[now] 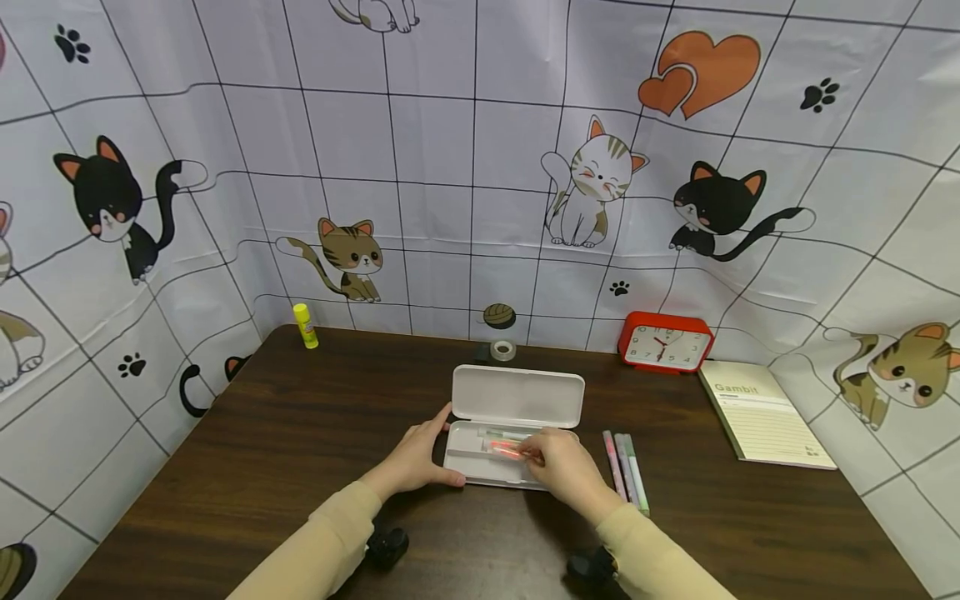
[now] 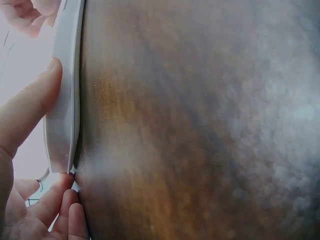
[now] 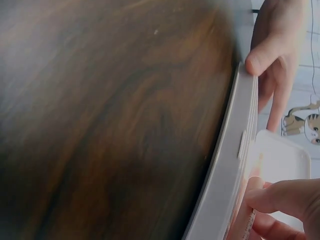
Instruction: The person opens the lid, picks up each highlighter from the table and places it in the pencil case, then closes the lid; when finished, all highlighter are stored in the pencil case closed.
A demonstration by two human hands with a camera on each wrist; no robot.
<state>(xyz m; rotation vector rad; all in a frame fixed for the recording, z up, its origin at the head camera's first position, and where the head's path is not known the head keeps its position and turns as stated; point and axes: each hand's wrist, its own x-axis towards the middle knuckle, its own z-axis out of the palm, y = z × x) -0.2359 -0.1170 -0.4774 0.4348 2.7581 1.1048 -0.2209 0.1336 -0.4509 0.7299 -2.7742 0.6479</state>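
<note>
A white pencil case (image 1: 480, 473) lies open in the middle of the dark wooden table, its lid (image 1: 517, 396) folded back. My left hand (image 1: 448, 446) grips the case's left end, thumb on the near wall (image 2: 67, 100) and fingers (image 2: 62, 210) round the corner. My right hand (image 1: 531, 452) pinches an orange-pink highlighter (image 1: 504, 450) that lies low inside the case beside another pale pen. In the right wrist view the right fingers (image 3: 285, 200) hold the highlighter (image 3: 245, 220) just over the case's front wall (image 3: 227, 180).
Three pastel pens (image 1: 626, 462) lie side by side just right of the case. A lined notebook (image 1: 765, 412), a red clock (image 1: 664, 342), a tape roll (image 1: 502, 350) and a yellow glue stick (image 1: 305, 325) stand further back. A cat-print cloth walls the table.
</note>
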